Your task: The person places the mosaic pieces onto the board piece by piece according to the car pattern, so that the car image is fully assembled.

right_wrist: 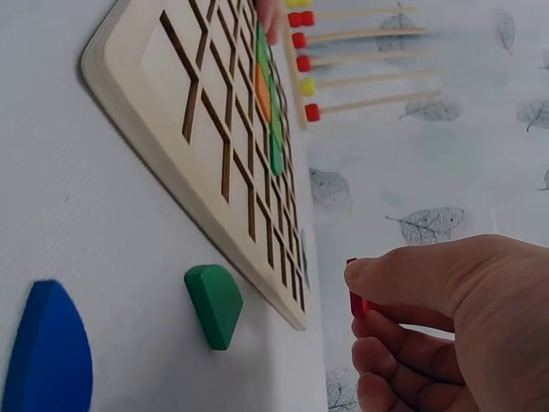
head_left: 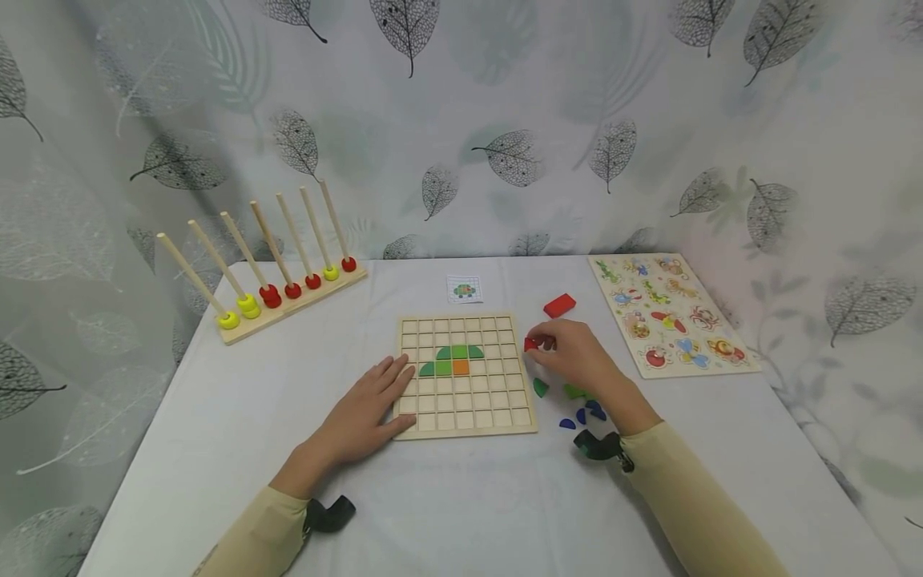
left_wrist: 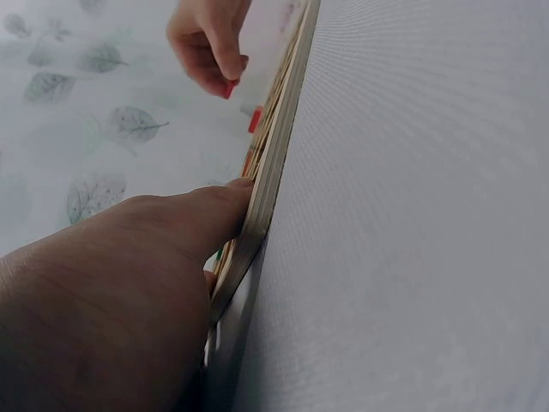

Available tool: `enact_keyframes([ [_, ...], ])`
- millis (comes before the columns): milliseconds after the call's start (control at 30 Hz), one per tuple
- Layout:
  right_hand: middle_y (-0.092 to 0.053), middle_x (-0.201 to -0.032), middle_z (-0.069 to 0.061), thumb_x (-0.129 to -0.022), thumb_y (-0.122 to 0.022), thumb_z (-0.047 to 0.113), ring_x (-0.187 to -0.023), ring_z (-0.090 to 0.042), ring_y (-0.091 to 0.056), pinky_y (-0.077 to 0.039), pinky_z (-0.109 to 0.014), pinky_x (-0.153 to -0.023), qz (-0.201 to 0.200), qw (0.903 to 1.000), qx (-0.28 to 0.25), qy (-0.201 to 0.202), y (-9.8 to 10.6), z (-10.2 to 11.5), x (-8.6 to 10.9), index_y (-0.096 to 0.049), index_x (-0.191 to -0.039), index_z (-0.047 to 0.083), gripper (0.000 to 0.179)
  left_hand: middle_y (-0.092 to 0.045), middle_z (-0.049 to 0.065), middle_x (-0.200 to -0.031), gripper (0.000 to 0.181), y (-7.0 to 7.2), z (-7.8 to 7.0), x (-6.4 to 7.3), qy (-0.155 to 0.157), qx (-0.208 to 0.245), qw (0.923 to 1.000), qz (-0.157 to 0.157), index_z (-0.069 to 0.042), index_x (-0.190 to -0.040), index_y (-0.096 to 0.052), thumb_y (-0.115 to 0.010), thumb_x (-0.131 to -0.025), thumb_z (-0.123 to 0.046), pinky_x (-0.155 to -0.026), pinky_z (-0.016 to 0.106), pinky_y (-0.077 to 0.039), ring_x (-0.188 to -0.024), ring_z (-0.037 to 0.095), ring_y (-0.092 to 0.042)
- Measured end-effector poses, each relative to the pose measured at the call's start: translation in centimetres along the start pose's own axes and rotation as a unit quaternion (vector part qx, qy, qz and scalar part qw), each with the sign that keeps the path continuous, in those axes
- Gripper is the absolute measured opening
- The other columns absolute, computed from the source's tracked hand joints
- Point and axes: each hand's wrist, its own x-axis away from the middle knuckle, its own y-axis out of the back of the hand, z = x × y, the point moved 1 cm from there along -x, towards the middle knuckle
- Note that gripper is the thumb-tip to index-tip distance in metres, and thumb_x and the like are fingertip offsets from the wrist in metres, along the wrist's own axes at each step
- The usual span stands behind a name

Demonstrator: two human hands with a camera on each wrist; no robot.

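My right hand (head_left: 573,350) pinches a small red tile (right_wrist: 356,302) between thumb and fingertips, just off the right edge of a wooden grid board (head_left: 469,433). My left hand (head_left: 360,413) lies with its fingers extended over the board's left edge, its thumb near the lower corner. Set in the grid's cells are several green tiles (head_left: 459,351) and one orange square tile (head_left: 461,367). A dark green quarter-round tile (right_wrist: 214,305) lies beside the board. Below the right hand are light green tiles (head_left: 574,391) and several blue tiles (head_left: 567,424).
A small pattern card (head_left: 465,289) lies behind the board. Red blocks (head_left: 559,305) sit at its back right. A picture puzzle board (head_left: 671,316) occupies the table's right side. On the left stands a peg rack (head_left: 303,301) with red and yellow beads.
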Motion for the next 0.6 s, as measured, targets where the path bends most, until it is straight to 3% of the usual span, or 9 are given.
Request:
enact_keyframes([
  [600,-0.073,-0.101,0.001,-0.096,-0.086,0.018,-0.091,-0.02,-0.063,-0.056,-0.036,-0.081,0.009,0.9994,-0.001,0.032,-0.8,1.6,-0.7,-0.081,-0.119,0.008,0.025,-0.022,0.009,-0.179,0.084,0.0,0.0,0.0,0.0,0.001,1.0,-0.001,-0.008,-0.171,-0.033,-0.065,-0.106,-0.05,-0.132,0.052,-0.019,-0.165,0.034,-0.016],
])
